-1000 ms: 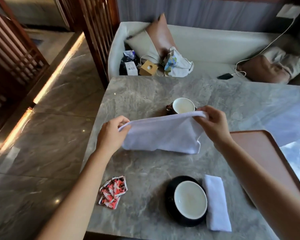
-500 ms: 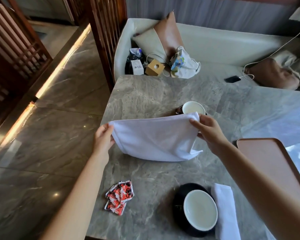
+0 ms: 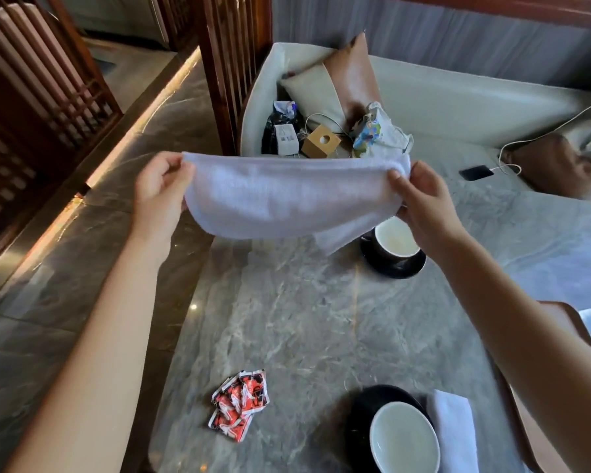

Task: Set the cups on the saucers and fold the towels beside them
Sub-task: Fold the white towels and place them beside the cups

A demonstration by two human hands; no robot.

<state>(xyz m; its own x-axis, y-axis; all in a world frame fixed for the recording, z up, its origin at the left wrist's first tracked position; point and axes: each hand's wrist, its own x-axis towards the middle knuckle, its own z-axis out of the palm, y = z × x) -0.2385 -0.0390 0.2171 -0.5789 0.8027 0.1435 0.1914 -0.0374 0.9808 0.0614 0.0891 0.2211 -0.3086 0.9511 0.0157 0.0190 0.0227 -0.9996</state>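
Note:
A white towel (image 3: 287, 199) hangs doubled over in the air above the grey marble table (image 3: 304, 319). My left hand (image 3: 159, 192) pinches its left top corner and my right hand (image 3: 423, 203) pinches its right top corner. Behind my right hand a white-lined cup (image 3: 394, 238) stands on a black saucer (image 3: 393, 264). At the near edge a second cup (image 3: 403, 438) sits on its black saucer (image 3: 365, 414), with a folded white towel (image 3: 454, 428) lying just to its right.
Several red sachets (image 3: 239, 404) lie on the table's near left. A brown tray (image 3: 539, 421) sits at the right edge. Beyond the table stands a cream sofa (image 3: 458, 97) with cushions, bags, a wooden box (image 3: 321, 141) and a charging phone (image 3: 475, 172). Wooden screens stand left.
Both hands have lifted the towel off the table and up away from me, stretching it wider. The far cup, earlier behind the towel's top edge, now shows below its right end.

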